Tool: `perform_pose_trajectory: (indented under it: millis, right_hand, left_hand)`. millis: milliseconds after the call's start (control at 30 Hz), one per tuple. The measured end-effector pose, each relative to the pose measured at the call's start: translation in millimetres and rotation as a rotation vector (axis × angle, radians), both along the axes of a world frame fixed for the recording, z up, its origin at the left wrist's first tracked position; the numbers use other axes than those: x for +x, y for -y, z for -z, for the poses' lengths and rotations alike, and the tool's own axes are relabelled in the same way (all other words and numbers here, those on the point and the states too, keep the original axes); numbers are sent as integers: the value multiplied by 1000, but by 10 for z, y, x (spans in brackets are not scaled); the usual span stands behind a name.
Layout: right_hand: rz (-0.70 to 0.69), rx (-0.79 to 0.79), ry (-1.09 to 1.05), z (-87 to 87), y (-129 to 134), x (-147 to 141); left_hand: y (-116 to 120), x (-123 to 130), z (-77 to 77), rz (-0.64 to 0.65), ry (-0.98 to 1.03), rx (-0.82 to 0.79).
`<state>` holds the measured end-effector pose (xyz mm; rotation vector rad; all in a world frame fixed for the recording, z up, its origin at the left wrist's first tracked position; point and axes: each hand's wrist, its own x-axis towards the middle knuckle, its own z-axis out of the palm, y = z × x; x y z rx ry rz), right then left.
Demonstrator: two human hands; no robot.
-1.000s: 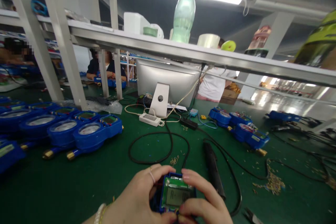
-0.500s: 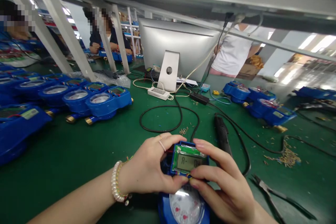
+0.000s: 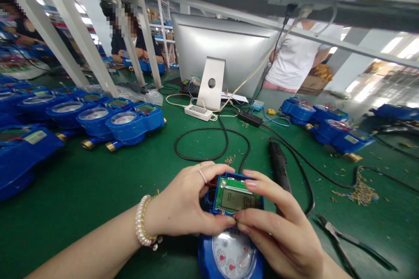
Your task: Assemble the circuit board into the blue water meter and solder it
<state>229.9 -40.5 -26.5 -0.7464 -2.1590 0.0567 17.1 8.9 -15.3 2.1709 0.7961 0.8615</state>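
In front of me lies a blue water meter with a clear round dial. Its box at the far end is uncovered, showing a green circuit board with a small lit display. My left hand spans the left side of that box, fingers at the top edge and thumb at the lower edge. My right hand pinches thin coloured wires at the board's lower edge, between thumb and forefinger. Another finger of it rests on the board's upper right. The fingertips partly hide the wires.
Blue meters stand in rows at left, others at right. A black power screwdriver, pliers and a pile of screws lie at right. Behind are cables, a monitor and co-workers beyond a metal frame.
Both hands stay at the meter, and the right fingertips have shifted slightly at the board's lower edge. More of the display shows now. The view has tilted a little.
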Motion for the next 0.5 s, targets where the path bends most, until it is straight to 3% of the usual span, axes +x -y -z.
perform_pose_trajectory:
  millis: [233,500]
  right_hand:
    - [66,9,-37,28,-15,-49]
    - [48,-33,-28,25,5,-45]
  left_hand:
    - [25,22,7,-80,-28,209]
    - [22,10,28,-81,-35,248]
